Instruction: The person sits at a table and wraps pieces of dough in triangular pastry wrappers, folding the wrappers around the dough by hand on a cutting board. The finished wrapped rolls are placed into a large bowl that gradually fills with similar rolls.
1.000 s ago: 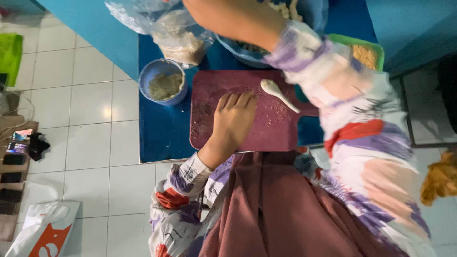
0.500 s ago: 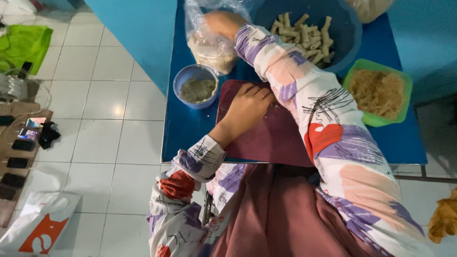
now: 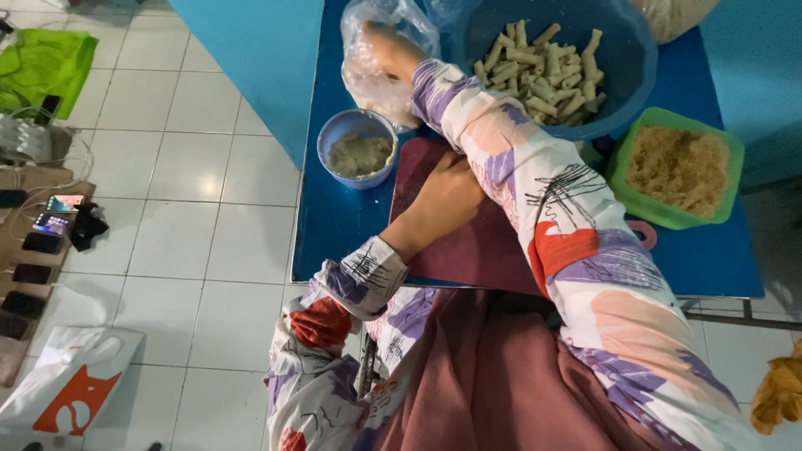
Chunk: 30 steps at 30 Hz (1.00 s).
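Observation:
My right hand reaches across the blue table into a clear plastic bag at its far left; the bag hides the fingers. My left hand lies flat, fingers apart, on a maroon cutting board, and my right sleeve crosses over the board. A small blue bowl of greyish paste stands just left of the board. Behind it, a large blue basin holds several pale rolled sticks. A green container of crumbs sits at the right.
White tiled floor lies left of the table, with a green cloth, several phones on cables and a white and orange bag. Another filled bag stands behind the basin. A yellow cloth lies at lower right.
My right hand has moved left from the basin into the plastic bag. My left hand stays on the board. The white spoon seen earlier is now hidden.

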Each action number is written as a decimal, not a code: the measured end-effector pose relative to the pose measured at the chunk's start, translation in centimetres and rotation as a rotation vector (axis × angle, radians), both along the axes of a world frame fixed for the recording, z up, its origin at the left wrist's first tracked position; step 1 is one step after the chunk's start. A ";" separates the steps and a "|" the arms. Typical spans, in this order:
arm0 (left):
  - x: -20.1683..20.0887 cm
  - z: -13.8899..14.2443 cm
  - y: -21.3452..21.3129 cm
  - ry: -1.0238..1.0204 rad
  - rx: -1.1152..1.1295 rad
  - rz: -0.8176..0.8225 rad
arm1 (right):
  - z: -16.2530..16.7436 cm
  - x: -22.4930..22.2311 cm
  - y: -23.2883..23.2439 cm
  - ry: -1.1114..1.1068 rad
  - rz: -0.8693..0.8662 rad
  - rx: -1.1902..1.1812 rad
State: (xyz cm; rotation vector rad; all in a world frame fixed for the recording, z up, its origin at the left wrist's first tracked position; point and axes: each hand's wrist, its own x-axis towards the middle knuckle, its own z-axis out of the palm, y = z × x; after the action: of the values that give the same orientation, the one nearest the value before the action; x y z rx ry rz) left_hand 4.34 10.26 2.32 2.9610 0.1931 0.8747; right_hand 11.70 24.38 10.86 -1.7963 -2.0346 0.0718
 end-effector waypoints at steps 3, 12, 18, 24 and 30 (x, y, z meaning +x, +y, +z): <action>0.0 0.0 -0.1 0.056 -0.006 0.008 | 0.0 0.6 0.3 0.032 0.035 -0.026; 0.4 -0.7 -0.2 -0.081 0.007 -0.025 | -0.5 0.9 -0.5 0.039 0.056 -0.033; 0.3 -0.3 0.3 0.004 -0.092 0.104 | 0.3 1.3 -1.0 0.063 0.067 -0.069; -0.7 1.7 0.4 -0.224 -0.195 0.400 | 3.5 2.9 -1.5 -0.141 0.076 -0.011; -0.7 3.5 0.5 -0.319 -0.011 0.556 | 5.6 3.9 -2.0 -0.482 0.020 -0.250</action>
State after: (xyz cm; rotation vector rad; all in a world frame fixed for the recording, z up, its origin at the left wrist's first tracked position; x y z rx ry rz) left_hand 3.63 10.77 5.79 2.7292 1.0260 1.3683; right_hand 15.65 22.37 16.44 -2.1034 -2.4646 -0.1180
